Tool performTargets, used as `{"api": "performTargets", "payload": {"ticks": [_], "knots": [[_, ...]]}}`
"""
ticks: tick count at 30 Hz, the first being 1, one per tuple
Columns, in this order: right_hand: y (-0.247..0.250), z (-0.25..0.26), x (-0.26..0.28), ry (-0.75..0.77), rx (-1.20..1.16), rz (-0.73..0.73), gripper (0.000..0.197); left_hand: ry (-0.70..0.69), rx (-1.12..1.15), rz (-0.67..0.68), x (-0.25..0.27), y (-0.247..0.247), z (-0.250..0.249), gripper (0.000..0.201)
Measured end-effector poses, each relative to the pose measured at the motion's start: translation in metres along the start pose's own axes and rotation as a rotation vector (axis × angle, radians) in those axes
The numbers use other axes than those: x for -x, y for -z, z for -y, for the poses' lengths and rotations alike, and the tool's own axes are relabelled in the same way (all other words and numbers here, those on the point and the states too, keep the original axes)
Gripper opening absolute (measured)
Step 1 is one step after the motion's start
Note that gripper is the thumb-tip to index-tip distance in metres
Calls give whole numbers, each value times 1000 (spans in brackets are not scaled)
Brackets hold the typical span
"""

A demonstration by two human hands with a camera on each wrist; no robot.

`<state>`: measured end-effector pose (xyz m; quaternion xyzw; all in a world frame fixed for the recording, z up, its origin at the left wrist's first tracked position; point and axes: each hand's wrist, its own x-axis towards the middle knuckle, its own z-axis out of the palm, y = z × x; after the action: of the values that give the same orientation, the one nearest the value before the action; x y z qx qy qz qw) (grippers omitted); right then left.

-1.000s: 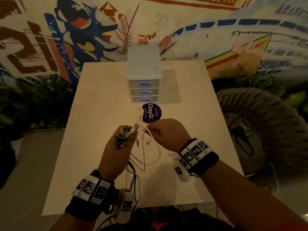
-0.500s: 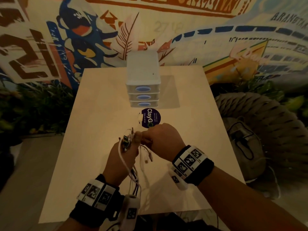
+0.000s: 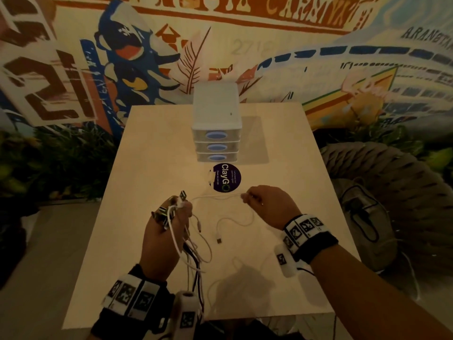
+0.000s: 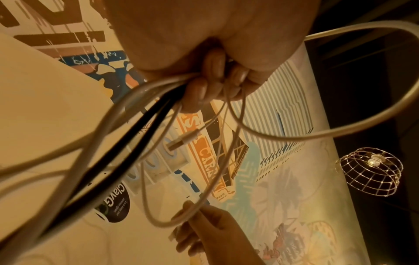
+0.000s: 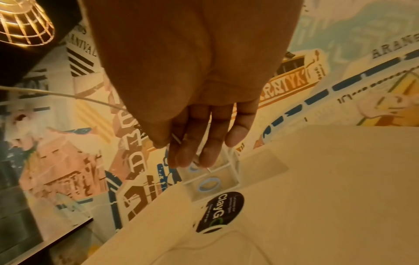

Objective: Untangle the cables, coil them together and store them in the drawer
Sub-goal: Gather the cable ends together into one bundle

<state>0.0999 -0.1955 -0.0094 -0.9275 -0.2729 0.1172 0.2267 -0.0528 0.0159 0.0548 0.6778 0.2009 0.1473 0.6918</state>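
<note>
My left hand (image 3: 169, 227) grips a bundle of cables (image 3: 193, 251), white and black, with several plug ends sticking up above the fist; loops hang down to the table (image 3: 147, 168). In the left wrist view the curled fingers (image 4: 199, 89) clamp the white and black cables (image 4: 127, 139). My right hand (image 3: 247, 198) pinches one thin white cable (image 3: 215, 198) that stretches leftward to the bundle; its free plug end (image 3: 218, 240) lies on the table. The right wrist view shows that thin white cable (image 5: 68, 96) running into the thumb pinch of my right hand (image 5: 174, 141). A white three-drawer box (image 3: 215, 123), all drawers closed, stands at the table's far middle.
A round dark ClayGo sticker (image 3: 226, 178) lies just in front of the drawers. A woven chair (image 3: 392, 192) with a bag stands right of the table. A painted mural wall (image 3: 73, 69) rises behind, and plants (image 3: 56, 163) stand to the left.
My hands, which were close together at the bundle, have parted: the right hand moved right, drawing one white cable out of the bundle. The left hand keeps its grip.
</note>
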Motion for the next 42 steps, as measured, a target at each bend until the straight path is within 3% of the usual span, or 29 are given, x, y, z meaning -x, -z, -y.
{"api": "performTargets", "payload": {"ticks": [8, 10, 12, 15, 17, 19, 21, 24, 27, 29, 30, 33, 35, 38, 42], "knots": [[20, -31, 33, -61, -98, -105, 39, 24, 39, 10, 4, -4, -2, 25], [22, -41, 56, -67, -111, -107, 39, 45, 106, 17, 3, -8, -3, 42], [20, -52, 87, -57, -87, 50, 36, 78, 186, -19, 1, -9, -3, 47], [7, -67, 144, -43, -21, 555, 19, 80, 226, -32, 0, -13, -6, 36], [-9, -70, 176, -85, -48, 761, 19, 89, 251, -50, 1, -14, -9, 27], [-29, -75, 197, -156, -92, 851, 24, 98, 225, -51, 2, -14, -8, 17], [-50, -77, 212, -204, -150, 891, 31, 95, 191, -36, 5, -19, -5, 19], [-71, -76, 228, -141, -171, 878, 33, 146, 262, -41, 9, -27, -6, 13], [-48, -69, 214, -40, -118, 757, 21, 173, 235, -15, 19, -35, -7, 15], [-16, -45, 187, 24, -112, 538, 14, 234, 296, 4, 26, -40, -7, 12], [3, -29, 174, 67, -142, 416, 22, 223, 274, 31, 29, -42, -7, 8], [61, 31, 143, 267, -299, 116, 42, 71, -55, 122, 34, -48, -3, 28], [86, 69, 128, 395, -405, 101, 42, -8, -177, 153, 37, -50, -7, 25], [89, 101, 112, 502, -387, 189, 26, -16, -126, 245, 39, -50, -6, 21], [85, 97, 104, 384, -462, 365, 24, 12, -237, 215, 36, -44, -3, 30]]}}
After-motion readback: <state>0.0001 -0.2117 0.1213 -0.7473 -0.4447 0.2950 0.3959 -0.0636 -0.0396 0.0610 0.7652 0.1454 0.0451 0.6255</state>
